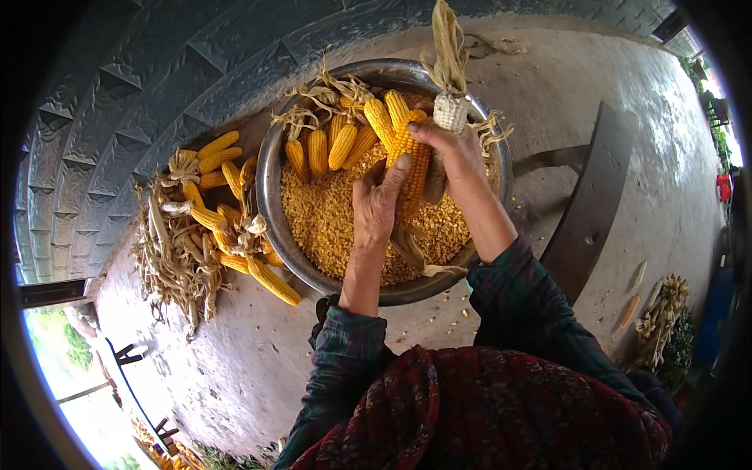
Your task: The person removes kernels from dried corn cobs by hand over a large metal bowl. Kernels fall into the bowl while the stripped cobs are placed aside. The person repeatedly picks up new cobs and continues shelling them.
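Over a large metal basin (pixel 271 226), both my hands are at work on ears of corn. My left hand (pixel 377 202) grips an orange ear of corn (pixel 416 182), whose dry husk (pixel 410 247) hangs at its near end. My right hand (pixel 458 155) has its thumb on a brighter yellow ear (pixel 405 136), which lies against the orange one. Just beyond the right hand, a pale, mostly bare cob (pixel 451 111) with long husk points away; whether my fingers touch it is hidden. Loose kernels (pixel 320 226) fill the basin, and several whole ears (pixel 318 151) rest along its far left side.
Left of the basin lie more ears (pixel 273 282) and a heap of husks and stripped cobs (pixel 176 252). A dark wooden bench (pixel 587 217) stands to the right. Kernels are scattered on the concrete floor (pixel 252 364). A tiled wall (pixel 170 76) rises beyond the basin.
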`<move>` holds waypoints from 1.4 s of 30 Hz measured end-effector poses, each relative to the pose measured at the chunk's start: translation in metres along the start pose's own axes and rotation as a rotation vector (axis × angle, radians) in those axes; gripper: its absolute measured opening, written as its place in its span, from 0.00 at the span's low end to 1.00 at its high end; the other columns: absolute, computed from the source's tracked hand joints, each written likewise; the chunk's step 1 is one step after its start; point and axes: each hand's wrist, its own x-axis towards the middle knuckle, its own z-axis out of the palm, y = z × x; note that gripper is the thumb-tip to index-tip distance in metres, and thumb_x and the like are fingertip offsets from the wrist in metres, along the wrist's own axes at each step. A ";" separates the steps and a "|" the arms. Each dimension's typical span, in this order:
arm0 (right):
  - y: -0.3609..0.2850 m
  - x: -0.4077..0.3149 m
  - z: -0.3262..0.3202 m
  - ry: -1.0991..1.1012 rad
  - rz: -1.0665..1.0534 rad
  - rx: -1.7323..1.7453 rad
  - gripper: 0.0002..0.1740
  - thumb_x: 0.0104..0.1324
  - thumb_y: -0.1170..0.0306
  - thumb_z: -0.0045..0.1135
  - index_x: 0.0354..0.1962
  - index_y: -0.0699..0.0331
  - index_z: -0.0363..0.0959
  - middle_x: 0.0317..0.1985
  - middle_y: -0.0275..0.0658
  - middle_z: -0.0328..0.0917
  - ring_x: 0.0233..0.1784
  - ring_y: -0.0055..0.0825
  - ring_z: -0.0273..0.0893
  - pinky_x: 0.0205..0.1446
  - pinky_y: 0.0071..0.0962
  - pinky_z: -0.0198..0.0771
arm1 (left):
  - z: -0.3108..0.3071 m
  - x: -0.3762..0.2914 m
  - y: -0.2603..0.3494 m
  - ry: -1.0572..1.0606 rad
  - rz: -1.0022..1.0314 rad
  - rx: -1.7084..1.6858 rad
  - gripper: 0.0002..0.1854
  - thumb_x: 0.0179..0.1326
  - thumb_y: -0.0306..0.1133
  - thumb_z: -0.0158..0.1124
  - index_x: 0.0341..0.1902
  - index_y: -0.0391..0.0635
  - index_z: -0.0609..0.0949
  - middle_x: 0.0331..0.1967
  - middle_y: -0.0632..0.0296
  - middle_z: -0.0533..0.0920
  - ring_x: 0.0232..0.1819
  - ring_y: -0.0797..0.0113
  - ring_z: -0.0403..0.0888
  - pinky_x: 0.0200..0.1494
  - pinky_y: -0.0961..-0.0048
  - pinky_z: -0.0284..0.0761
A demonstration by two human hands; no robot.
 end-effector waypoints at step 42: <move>0.013 0.005 0.000 0.009 0.269 0.060 0.14 0.54 0.69 0.61 0.36 0.72 0.79 0.32 0.41 0.81 0.32 0.24 0.78 0.36 0.23 0.70 | 0.009 -0.007 -0.014 0.111 0.020 -0.207 0.19 0.59 0.41 0.62 0.42 0.35 0.79 0.29 0.69 0.77 0.28 0.81 0.69 0.30 0.83 0.62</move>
